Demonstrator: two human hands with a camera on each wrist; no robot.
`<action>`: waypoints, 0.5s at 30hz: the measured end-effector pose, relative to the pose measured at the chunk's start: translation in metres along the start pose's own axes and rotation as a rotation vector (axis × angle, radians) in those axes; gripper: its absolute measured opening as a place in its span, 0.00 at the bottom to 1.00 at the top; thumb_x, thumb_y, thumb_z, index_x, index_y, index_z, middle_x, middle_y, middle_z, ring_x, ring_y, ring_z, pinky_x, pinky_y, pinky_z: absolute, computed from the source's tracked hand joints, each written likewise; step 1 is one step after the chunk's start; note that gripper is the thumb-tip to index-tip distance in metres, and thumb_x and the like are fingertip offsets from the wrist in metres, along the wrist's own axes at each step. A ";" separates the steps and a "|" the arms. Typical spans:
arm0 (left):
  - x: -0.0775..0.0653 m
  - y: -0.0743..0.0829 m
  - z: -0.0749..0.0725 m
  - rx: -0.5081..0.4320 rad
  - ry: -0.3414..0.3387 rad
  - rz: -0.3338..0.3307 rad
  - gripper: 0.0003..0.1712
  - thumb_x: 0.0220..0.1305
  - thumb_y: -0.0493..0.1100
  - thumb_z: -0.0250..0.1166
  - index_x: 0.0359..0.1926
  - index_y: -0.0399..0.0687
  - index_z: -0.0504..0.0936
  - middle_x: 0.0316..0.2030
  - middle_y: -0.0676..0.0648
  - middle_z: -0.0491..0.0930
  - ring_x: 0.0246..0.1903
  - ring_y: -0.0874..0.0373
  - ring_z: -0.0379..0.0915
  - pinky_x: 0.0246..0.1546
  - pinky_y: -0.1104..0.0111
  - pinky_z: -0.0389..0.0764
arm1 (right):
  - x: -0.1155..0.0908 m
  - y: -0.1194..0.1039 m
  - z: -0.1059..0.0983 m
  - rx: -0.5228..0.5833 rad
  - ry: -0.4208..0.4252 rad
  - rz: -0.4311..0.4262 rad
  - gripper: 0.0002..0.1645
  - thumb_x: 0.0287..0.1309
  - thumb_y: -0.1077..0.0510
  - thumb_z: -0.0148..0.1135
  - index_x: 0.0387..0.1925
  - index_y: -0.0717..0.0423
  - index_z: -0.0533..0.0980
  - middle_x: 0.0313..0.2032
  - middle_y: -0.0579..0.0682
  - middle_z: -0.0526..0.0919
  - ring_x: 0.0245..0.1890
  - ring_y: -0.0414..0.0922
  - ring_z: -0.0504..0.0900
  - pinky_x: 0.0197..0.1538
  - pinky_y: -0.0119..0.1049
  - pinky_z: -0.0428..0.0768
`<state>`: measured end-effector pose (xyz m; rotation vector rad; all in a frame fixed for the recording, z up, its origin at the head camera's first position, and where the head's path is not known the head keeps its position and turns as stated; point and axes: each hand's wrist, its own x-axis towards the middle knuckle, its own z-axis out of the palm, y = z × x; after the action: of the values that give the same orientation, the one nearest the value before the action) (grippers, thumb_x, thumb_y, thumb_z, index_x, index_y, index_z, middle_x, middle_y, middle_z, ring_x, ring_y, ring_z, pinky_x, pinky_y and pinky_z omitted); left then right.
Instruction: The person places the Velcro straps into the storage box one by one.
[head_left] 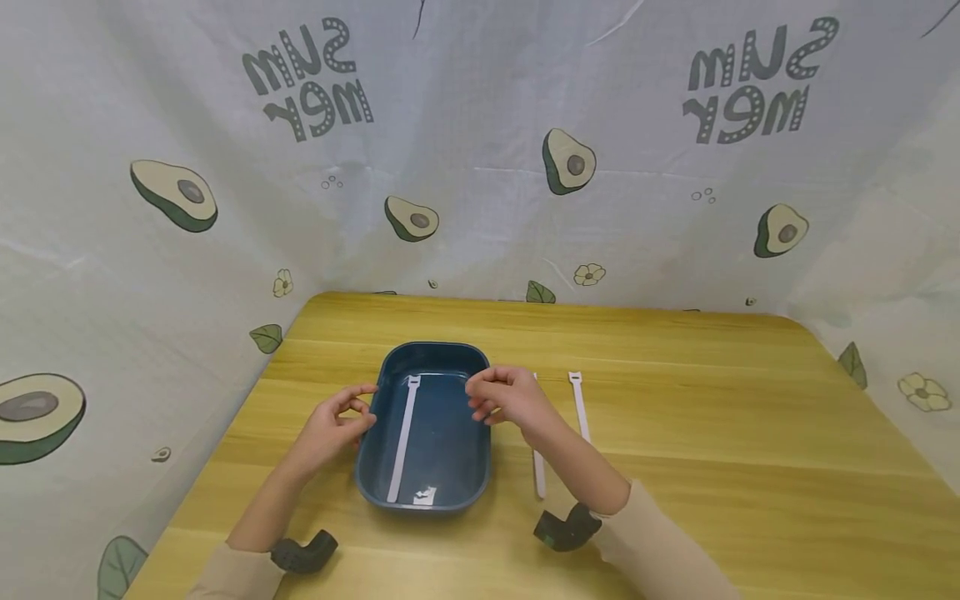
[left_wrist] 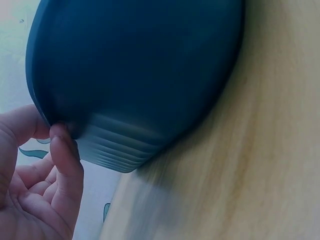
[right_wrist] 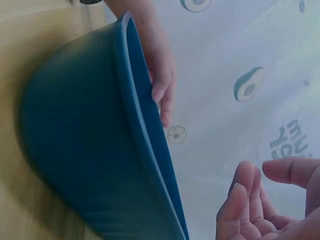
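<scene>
The word "summer" [head_left: 309,79] stands twice in grey on the white cloth [head_left: 480,92], mirror-reversed, "sum" above "mer", once at left and once at right. The right wrist view shows part, tilted.

A yellow wood-grain worktop [head_left: 712,408] stretches away to the right of the right grip [head_left: 513,396]. Beyond it hangs a pale cloth [head_left: 480,108], mirrored grey "summer" lettering [head_left: 311,102] printed high up. An avocado print [head_left: 567,162] and, lower, a cream flower [head_left: 589,274] lie beyond the right grip; a green leaf [head_left: 266,338] shows beyond and left of the left grip [head_left: 325,429].
</scene>
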<state>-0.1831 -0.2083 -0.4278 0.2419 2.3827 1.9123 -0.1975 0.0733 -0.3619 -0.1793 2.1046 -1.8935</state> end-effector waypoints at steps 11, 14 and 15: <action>0.001 0.001 -0.001 0.008 -0.001 0.001 0.26 0.59 0.33 0.62 0.58 0.35 0.68 0.33 0.40 0.69 0.15 0.55 0.68 0.20 0.70 0.74 | -0.003 0.010 -0.028 -0.002 0.073 0.022 0.15 0.55 0.58 0.61 0.39 0.66 0.75 0.25 0.51 0.79 0.24 0.45 0.80 0.33 0.38 0.79; 0.001 0.000 0.000 0.011 0.001 -0.001 0.25 0.59 0.33 0.62 0.58 0.35 0.68 0.32 0.40 0.69 0.14 0.56 0.67 0.20 0.70 0.74 | -0.006 0.013 -0.037 -0.007 0.104 0.030 0.13 0.55 0.58 0.62 0.37 0.65 0.75 0.25 0.51 0.79 0.23 0.44 0.80 0.32 0.38 0.79; 0.001 0.000 0.000 0.011 0.003 -0.003 0.25 0.59 0.33 0.62 0.58 0.35 0.68 0.32 0.40 0.69 0.14 0.56 0.67 0.20 0.70 0.74 | -0.007 0.015 -0.041 -0.010 0.112 0.031 0.13 0.55 0.58 0.61 0.37 0.66 0.75 0.25 0.51 0.79 0.23 0.44 0.80 0.32 0.39 0.79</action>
<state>-0.1840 -0.2081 -0.4280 0.2370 2.3948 1.9000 -0.2016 0.1156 -0.3719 -0.0435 2.1759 -1.9167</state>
